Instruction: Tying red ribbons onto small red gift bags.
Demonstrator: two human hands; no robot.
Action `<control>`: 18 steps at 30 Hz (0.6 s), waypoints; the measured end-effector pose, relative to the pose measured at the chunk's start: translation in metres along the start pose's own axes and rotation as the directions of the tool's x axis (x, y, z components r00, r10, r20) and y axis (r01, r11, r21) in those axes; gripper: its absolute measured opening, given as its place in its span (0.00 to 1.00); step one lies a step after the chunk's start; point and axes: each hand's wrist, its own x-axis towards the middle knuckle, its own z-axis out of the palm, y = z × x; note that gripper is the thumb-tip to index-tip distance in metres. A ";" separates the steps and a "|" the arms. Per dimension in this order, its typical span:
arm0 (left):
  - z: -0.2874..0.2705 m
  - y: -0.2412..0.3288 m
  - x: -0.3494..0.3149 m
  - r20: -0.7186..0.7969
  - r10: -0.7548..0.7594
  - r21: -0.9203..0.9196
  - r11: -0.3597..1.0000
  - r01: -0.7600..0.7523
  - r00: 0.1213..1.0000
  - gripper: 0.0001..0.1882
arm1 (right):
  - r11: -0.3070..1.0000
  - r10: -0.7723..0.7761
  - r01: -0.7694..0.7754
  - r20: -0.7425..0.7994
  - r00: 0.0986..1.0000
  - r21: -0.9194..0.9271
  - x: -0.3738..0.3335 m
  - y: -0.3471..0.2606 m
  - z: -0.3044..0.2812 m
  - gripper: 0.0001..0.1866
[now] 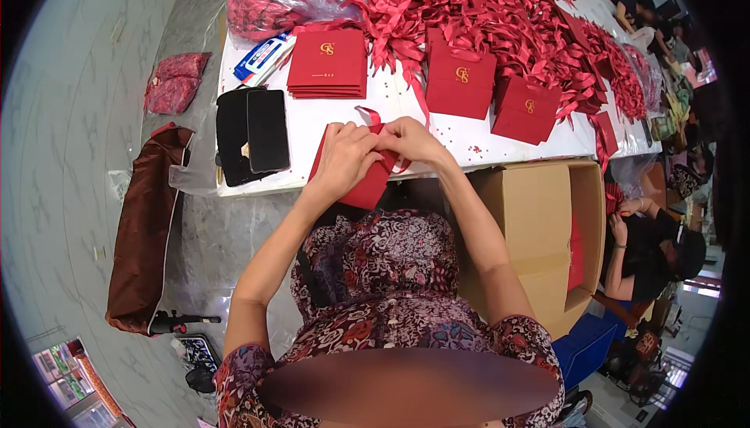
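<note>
Both my hands meet over a small red paper bag [366, 187] at the near edge of the white table [336, 119]. My left hand [344, 158] grips the bag's upper left part. My right hand [410, 139] pinches a red ribbon [369, 115] at the bag's top, its loop curling up beside my fingers. The bag hangs tilted partly over the table edge, above my patterned dress.
A flat stack of red bags [328, 64] and standing red bags [461, 80] sit behind my hands, with a heap of red ribbons [484, 6] beyond. Two black phones [251, 132] lie at left. An open cardboard box [539, 232] stands at right, another person [656, 244] past it.
</note>
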 end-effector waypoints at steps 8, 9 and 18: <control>0.007 0.000 -0.002 0.061 -0.134 -0.122 0.983 0.141 0.989 0.10 | 0.943 -0.240 0.067 -0.528 0.814 -0.325 0.012 0.005 0.011 0.17; 0.008 -0.001 -0.003 0.083 -0.180 -0.142 0.971 0.190 0.980 0.10 | 0.931 -0.299 0.108 -0.555 0.776 -0.349 0.010 0.006 0.008 0.17; 0.008 -0.035 0.006 -0.045 -0.341 -0.169 0.929 0.329 0.939 0.11 | 0.769 -0.290 0.180 -0.084 0.953 -0.614 -0.055 -0.006 -0.011 0.12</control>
